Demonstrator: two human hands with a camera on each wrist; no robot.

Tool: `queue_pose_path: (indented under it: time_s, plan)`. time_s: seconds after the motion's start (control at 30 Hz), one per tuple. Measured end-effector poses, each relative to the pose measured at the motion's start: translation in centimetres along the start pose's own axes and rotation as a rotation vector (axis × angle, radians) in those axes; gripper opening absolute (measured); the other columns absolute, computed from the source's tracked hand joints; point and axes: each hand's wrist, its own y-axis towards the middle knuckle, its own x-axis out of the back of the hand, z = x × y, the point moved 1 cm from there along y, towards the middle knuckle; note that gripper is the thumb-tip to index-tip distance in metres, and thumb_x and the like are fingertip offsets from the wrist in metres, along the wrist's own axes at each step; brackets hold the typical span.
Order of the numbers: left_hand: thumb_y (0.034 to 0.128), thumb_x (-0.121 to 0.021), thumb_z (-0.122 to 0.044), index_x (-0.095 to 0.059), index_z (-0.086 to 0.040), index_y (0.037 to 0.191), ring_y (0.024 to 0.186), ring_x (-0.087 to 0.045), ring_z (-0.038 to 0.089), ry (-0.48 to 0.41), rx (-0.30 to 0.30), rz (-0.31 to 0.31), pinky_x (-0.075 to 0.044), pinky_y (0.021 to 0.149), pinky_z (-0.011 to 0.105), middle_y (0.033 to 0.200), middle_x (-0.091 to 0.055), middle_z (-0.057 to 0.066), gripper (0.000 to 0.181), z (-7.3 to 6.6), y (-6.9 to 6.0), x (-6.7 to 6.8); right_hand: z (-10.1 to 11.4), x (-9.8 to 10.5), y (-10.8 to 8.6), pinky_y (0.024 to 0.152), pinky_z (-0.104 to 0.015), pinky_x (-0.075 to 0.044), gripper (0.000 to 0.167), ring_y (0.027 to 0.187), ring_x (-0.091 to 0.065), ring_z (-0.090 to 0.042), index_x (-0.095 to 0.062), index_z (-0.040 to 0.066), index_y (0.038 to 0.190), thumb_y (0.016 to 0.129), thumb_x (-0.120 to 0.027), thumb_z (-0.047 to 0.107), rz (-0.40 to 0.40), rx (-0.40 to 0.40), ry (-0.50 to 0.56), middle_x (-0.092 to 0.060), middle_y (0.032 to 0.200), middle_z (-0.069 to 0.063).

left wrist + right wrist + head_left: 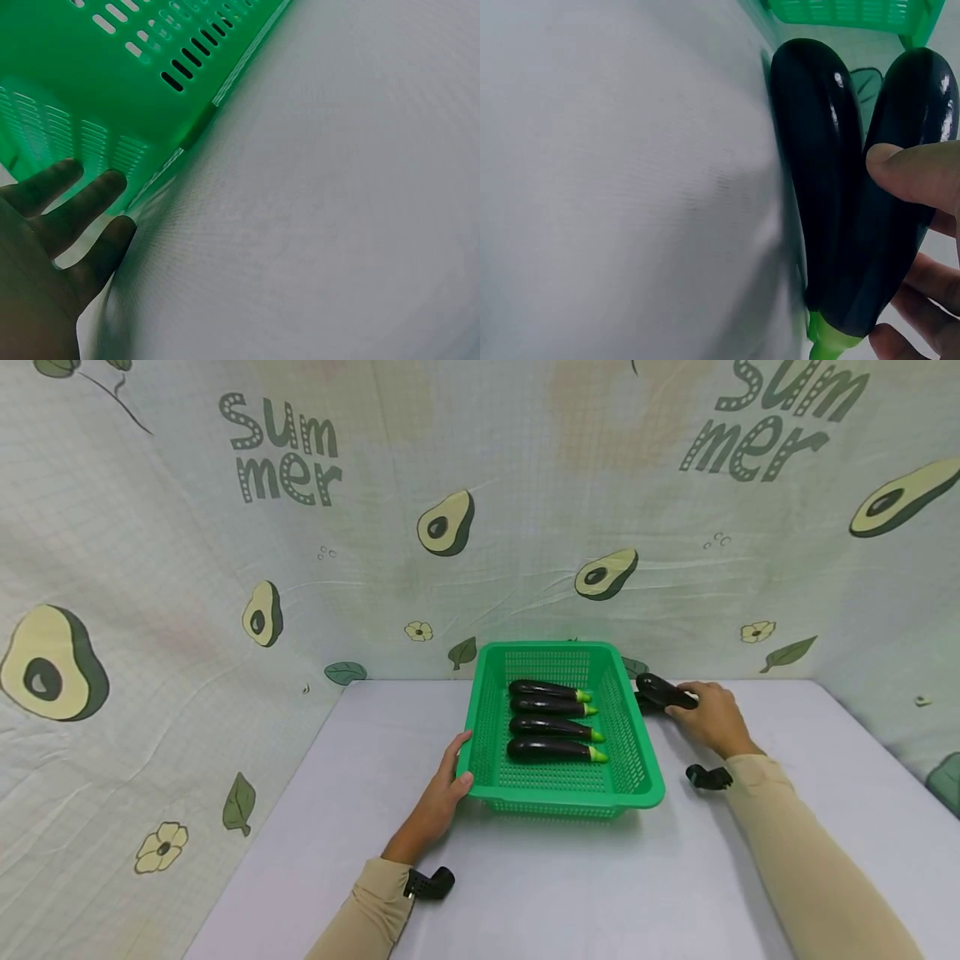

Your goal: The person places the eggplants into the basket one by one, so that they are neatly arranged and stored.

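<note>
A green plastic basket [566, 797] with slotted walls stands on the table, and several dark purple eggplants [550, 727] lie side by side in it, green stems to the right. At its front left corner my left hand [438, 802] rests against the side; the left wrist view shows spread, fairly straight fingers [82, 210] by the outer wall. Right of the basket, my right hand [712, 718] grips an eggplant [911, 97] between thumb and fingers. Another eggplant [814, 127] lies on the table right beside the held one, mostly hidden beneath it in the head view.
The white table [540, 893] reaches back to a cloth backdrop [517, 602] printed with avocados, leaves and lettering. The basket's raised rim stands between the right hand and the eggplants inside. A black camera [708, 777] sits on the right wrist, another [431, 883] on the left.
</note>
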Motion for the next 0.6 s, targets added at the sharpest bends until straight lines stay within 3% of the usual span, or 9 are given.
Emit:
queue_pose_path:
  time_s: [0.27,0.6]
  plan:
    - [0.1001,-0.045,-0.049,-0.017,-0.025,0.161,0.140,-0.026,0.034,-0.008,-0.020,-0.001,-0.021,0.109,0.062,0.162,-0.018,0.018,0.071,0.3,0.0,0.0,-0.1,-0.2,-1.1,0.095,-0.065,-0.037,0.053,0.114,-0.051,-0.054,-0.056,-0.011,0.131,0.092,-0.073,0.021,-0.036,-0.022,0.038,-0.057,0.124,-0.037]
    - [0.1008,-0.044,-0.045,-0.015,-0.028,0.161,0.138,-0.029,0.034,0.000,-0.011,0.008,-0.023,0.108,0.060,0.161,-0.019,0.019,0.069,0.3,0.1,0.1,0.2,-0.2,-2.2,0.098,-0.065,-0.035,0.055,0.118,-0.050,-0.052,-0.055,-0.007,0.134,0.095,-0.071,0.026,-0.055,-0.063,0.094,-0.058,0.127,-0.034]
